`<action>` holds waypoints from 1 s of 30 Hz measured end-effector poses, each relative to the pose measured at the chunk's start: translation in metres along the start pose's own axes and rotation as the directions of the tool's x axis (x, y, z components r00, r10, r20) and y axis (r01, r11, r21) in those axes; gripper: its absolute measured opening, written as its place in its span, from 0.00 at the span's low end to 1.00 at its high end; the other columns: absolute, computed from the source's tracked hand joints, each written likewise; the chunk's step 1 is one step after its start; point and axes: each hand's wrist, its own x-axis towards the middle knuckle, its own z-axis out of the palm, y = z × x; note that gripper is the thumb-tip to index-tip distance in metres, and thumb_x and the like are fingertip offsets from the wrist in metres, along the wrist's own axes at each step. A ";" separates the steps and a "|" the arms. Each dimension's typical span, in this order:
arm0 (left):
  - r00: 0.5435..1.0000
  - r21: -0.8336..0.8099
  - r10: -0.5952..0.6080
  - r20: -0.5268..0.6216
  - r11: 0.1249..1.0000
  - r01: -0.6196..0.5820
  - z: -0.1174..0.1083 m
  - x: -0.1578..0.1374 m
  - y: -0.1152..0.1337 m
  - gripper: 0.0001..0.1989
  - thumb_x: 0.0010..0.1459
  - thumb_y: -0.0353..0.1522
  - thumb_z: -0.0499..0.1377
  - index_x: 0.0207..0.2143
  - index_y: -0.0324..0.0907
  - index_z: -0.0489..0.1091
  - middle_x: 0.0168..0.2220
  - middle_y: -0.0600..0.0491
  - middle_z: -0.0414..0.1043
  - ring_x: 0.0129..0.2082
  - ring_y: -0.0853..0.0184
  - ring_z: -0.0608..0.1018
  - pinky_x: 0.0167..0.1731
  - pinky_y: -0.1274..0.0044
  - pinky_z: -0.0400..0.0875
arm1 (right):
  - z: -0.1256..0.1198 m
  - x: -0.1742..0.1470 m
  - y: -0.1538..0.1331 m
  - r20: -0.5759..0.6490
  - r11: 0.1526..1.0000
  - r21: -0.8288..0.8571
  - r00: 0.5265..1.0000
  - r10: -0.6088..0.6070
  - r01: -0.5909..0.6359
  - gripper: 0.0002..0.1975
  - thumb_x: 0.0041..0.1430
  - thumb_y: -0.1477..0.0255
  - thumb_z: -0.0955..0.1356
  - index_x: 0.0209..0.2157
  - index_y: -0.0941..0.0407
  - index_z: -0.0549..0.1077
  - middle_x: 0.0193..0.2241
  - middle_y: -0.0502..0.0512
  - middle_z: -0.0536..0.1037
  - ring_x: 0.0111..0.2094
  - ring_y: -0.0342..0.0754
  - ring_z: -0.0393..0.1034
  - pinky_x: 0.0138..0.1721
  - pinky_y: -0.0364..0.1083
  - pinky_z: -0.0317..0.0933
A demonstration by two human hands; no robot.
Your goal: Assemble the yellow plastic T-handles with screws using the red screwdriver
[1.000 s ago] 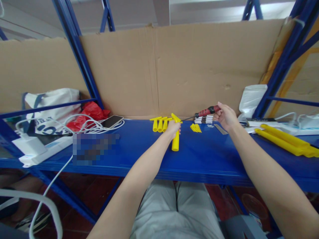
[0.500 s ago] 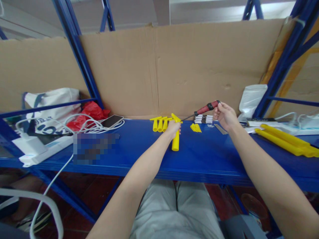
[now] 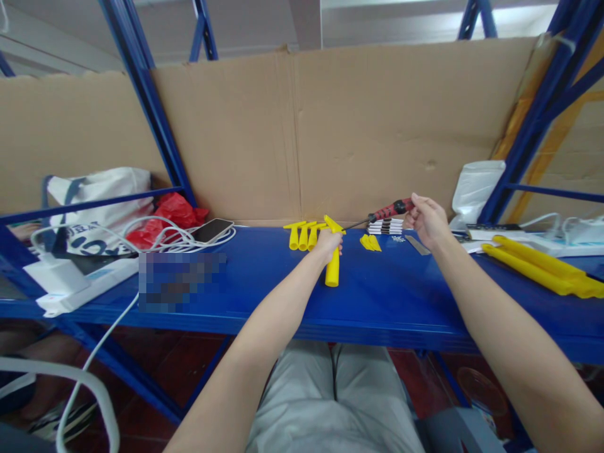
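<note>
My left hand is wrapped round a yellow T-shaped plastic handle, its round tube end pointing toward me. In my right hand, the fingertips pinch the rear end of a screwdriver with a red and black grip. The screwdriver lies nearly level, its thin shaft reaching left to the head of the yellow handle. Its tip is hidden at the handle. Several similar yellow handles stand in a row just behind my left hand. Small yellow pieces and tiny screws lie between my hands.
Behind the small pieces is a stack of white and black packs. A flat metal blade lies below my right hand. Long yellow parts are on the right. A phone, white cables and a power strip occupy the left.
The screwdriver's grip has turned, showing a different red and black pattern. My right fingers have shifted slightly on its end. My left hand and the yellow handle stay put.
</note>
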 end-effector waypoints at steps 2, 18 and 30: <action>1.000 -0.006 0.002 0.001 1.000 -0.002 0.000 0.000 0.000 0.08 0.52 0.22 0.50 0.23 0.40 0.56 0.16 0.60 0.56 0.12 0.77 0.60 0.15 0.82 0.56 | 0.000 0.000 0.000 0.010 1.000 -0.016 1.000 0.004 -0.004 0.18 0.40 0.61 0.73 0.23 0.55 0.62 0.10 0.40 0.57 0.11 0.36 0.53 0.10 0.38 0.48; 1.000 -0.008 -0.005 0.002 1.000 0.005 0.000 -0.001 0.001 0.08 0.53 0.22 0.50 0.24 0.40 0.57 0.16 0.60 0.56 0.12 0.78 0.59 0.15 0.82 0.55 | 0.000 0.000 -0.003 0.050 0.997 -0.038 0.997 0.062 -0.060 0.11 0.44 0.66 0.71 0.27 0.55 0.68 0.13 0.43 0.62 0.15 0.37 0.58 0.14 0.37 0.53; 1.000 0.003 -0.012 -0.013 1.000 0.012 0.000 -0.002 0.002 0.07 0.53 0.22 0.50 0.25 0.40 0.57 0.17 0.60 0.56 0.12 0.78 0.60 0.15 0.82 0.56 | 0.000 -0.001 0.000 -0.011 0.997 -0.065 0.999 0.039 -0.039 0.17 0.40 0.62 0.73 0.23 0.55 0.62 0.11 0.41 0.62 0.12 0.36 0.56 0.12 0.37 0.52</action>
